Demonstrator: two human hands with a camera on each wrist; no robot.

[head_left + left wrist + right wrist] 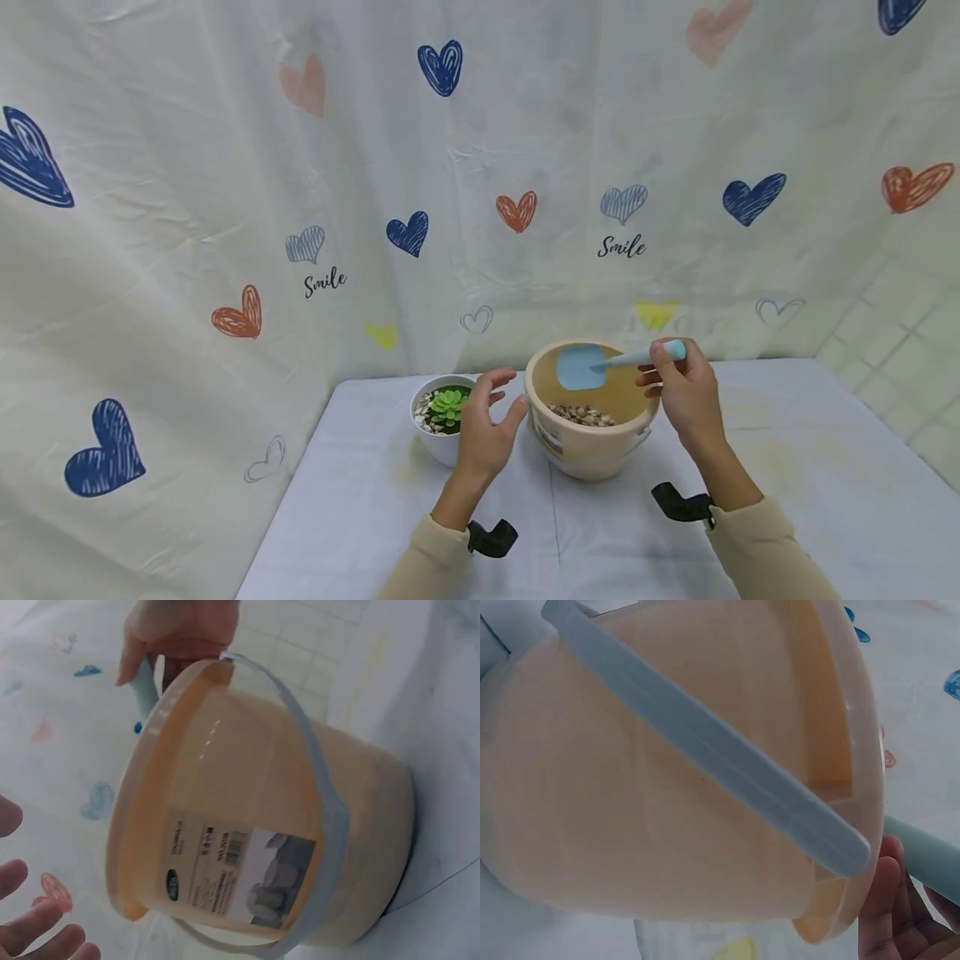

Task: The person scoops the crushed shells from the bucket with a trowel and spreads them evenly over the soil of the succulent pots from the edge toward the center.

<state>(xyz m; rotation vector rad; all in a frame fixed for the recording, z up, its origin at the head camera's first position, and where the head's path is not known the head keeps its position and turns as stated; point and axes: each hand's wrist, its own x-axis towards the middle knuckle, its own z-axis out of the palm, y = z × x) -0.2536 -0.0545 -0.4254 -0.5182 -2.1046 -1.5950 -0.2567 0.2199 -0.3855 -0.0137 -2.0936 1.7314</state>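
My right hand [688,400] grips the handle of a light blue shovel [581,367], whose blade hangs in the mouth of a cream bucket [592,442]. Small pebbles [581,414] lie at the bottom of the bucket. Between the bucket and a white pot [442,446] my left hand [486,429] is raised, fingers loosely bent, holding nothing. A green succulent [448,406] and pale stones fill the pot, partly hidden behind that hand. In the left wrist view, a printed label [240,870] shows on the bucket's side. The right wrist view shows the shovel handle [926,855] beside the rim.
The bucket's grey carrying handle [705,750] is folded down along its side. A white cloth [615,542] covers the table. Behind it hangs a curtain [525,125] printed with hearts, and white tiles [900,350] show at the right.
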